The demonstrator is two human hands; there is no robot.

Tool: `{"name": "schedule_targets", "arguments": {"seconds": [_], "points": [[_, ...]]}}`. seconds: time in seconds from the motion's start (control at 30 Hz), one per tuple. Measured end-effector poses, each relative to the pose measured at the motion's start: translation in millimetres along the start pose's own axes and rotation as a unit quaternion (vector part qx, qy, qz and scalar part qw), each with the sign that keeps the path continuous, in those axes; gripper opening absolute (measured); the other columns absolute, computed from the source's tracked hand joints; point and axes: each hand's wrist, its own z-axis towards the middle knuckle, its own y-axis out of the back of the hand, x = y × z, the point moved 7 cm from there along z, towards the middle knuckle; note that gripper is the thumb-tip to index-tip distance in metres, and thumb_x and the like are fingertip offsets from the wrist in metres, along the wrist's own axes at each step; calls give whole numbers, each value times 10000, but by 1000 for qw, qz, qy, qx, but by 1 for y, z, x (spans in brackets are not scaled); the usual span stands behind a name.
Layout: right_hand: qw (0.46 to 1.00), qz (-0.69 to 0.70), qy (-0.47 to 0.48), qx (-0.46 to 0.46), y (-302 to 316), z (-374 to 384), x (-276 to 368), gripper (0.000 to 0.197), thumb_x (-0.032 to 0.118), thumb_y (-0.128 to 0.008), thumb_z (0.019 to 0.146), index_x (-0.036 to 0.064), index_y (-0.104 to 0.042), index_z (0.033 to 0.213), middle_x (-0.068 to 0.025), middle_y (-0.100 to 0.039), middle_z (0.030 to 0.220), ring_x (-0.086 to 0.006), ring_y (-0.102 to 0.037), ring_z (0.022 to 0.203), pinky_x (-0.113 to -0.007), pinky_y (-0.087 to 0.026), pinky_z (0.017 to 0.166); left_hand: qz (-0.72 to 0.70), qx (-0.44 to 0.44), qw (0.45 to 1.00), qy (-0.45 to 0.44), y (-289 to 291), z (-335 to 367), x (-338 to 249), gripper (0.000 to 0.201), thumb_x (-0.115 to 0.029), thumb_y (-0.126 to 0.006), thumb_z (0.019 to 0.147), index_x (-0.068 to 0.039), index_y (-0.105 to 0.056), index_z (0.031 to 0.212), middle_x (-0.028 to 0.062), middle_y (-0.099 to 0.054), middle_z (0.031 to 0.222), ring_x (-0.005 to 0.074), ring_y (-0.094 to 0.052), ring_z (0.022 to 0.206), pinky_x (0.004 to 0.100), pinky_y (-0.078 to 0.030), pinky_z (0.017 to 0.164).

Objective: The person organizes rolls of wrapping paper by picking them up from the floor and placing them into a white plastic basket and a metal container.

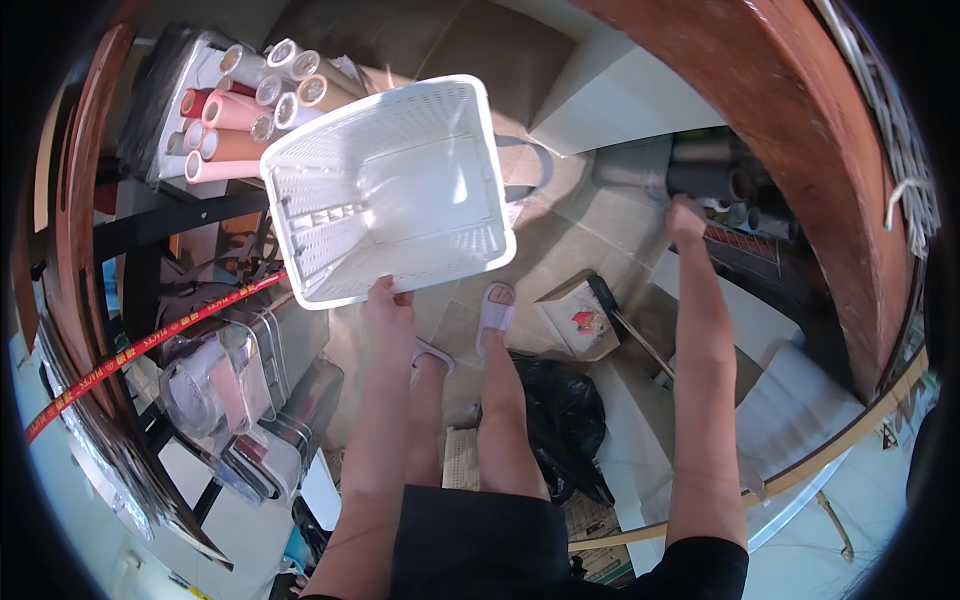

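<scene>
A white perforated plastic basket (420, 205) is tilted so that its hollow inside faces me, with nothing in it. My left hand (390, 303) pinches its near rim, thumb over the edge. Off to the right, my right arm stretches out to a dark roll (712, 180) on a low shelf. My right hand (686, 220) is closed against the roll's near side; its fingertips are partly hidden. Beside that roll lies a blurred grey roll (630, 168), and more rolls sit behind in the shadow.
Upright pink, red, white and tan rolls (235, 125) crowd the far left. A red printed strap (150, 345) runs beside the basket above clear packages (220, 385). By my feet are a dustpan (578, 322) with debris and a black plastic bag (560, 420). A curved wooden beam (790, 130) overhangs the right.
</scene>
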Motion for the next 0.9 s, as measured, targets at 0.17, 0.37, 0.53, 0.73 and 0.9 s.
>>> {"name": "schedule_targets", "arguments": {"seconds": [0.17,0.37,0.53,0.73,0.9], "points": [[996,40,-76,-14,88,-64,52,133,138,-557,794,83,-674,762,-131,-683,766,-280,-669,680,-414,-533,644,8,-17,999,34,-31,12,-7,293,21,-508,847,39,-445,1133,162,-527,1088,290,-598,948,430,-590,784],[980,179,-88,11,120,-128,162,150,129,-538,787,78,-675,754,-143,-683,781,-312,-676,694,-420,-546,617,-11,-36,997,74,1,26,-27,302,44,-450,860,48,-434,1161,182,-531,1128,326,-593,988,453,-580,823],[923,338,-144,110,84,-196,234,234,188,-493,855,75,-618,1017,-166,-646,1035,-350,-617,958,-482,-481,818,-8,-12,996,92,24,42,-35,370,61,-371,891,64,-396,1260,225,-507,1248,391,-544,1144,544,-527,925],[869,470,-132,78,73,-271,324,326,186,-516,914,60,-555,1212,-91,-575,1261,-251,-547,1136,-383,-422,994,-32,33,989,139,22,43,-33,340,24,-365,911,83,-411,1243,236,-511,1251,400,-526,1170,528,-492,975],[870,484,-76,60,85,-306,399,274,174,-544,868,49,-592,1107,-114,-611,1112,-259,-591,1008,-407,-458,890,-17,76,988,131,24,52,-39,403,-24,-388,898,79,-396,1288,220,-489,1301,388,-496,1212,500,-474,1009]]}}
